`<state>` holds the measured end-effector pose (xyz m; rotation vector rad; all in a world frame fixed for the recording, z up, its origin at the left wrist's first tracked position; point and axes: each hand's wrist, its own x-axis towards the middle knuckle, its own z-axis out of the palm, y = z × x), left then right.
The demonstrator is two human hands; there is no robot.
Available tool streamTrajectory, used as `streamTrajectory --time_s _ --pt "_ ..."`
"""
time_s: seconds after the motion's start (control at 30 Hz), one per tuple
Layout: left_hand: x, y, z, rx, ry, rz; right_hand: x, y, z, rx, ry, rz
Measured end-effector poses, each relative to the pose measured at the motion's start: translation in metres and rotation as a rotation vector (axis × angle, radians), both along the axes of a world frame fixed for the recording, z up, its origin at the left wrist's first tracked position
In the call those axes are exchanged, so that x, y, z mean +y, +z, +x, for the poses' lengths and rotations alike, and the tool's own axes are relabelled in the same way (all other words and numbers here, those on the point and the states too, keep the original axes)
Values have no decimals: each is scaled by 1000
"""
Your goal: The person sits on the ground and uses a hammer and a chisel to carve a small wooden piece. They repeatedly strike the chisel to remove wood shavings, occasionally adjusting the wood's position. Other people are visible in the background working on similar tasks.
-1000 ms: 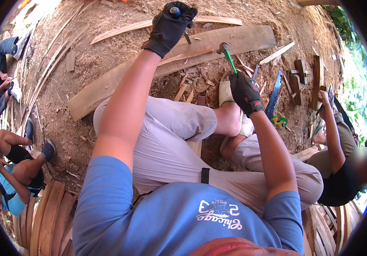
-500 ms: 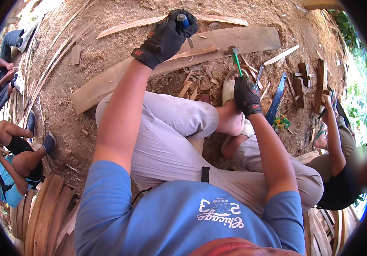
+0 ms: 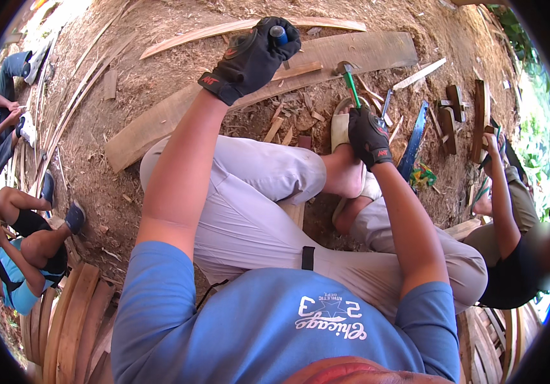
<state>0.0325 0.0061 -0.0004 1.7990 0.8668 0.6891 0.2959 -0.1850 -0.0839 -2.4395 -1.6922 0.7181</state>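
My left hand [image 3: 250, 59], in a black glove, is stretched forward and shut on a tool with a blue butt end [image 3: 277, 32], held over a long curved wooden plank [image 3: 160, 118] on the dirt. My right hand [image 3: 368, 136], also gloved, grips a green-handled hammer [image 3: 350, 82]. The hammer stands nearly upright with its head close to the plank's near edge. Just below my right hand are my bare foot and a pale sandal [image 3: 339, 128]. What the blue-ended tool's tip touches is hidden by the glove.
Wood chips and offcuts [image 3: 291, 125] lie between plank and feet. A blue saw blade [image 3: 414, 137] and dark wooden pieces [image 3: 461, 118] lie at right, beside a seated person [image 3: 512, 224]. Other people sit at left [image 3: 28, 249]. Stacked curved boards [image 3: 70, 320] are at lower left.
My left hand has come down a little toward the plank with the blue-ended tool. The hammer in my right hand has barely shifted.
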Motion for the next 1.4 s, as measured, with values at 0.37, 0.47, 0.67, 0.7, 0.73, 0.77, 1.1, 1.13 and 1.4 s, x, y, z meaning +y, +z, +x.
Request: streamTrajectory --time_s 0.37,0.47,0.67,0.7,0.73,0.77,1.1,1.13,1.4 --pt "3 -2 -11 91 -3 128 2 -3 -1 -11 -14 -7" --pt "4 14 -20 159 26 82 1 -1 -1 -9 -26 -19" --pt "9 17 -48 162 29 -22 3 0 -1 -7 -9 -28" --pt "8 20 -50 162 30 -37 3 0 -1 -8 -4 -29" --pt "7 23 -50 170 27 -41 3 1 -1 -10 0 -29" --pt "5 27 -49 177 23 -44 3 0 0 -13 3 -26" --pt "-6 21 -60 291 42 51 0 -2 -1 -34 42 2" --pt "-7 29 -60 277 47 27 3 0 0 -34 39 9" --pt "-25 52 -78 39 179 -8 2 -2 -2 -46 8 -15"
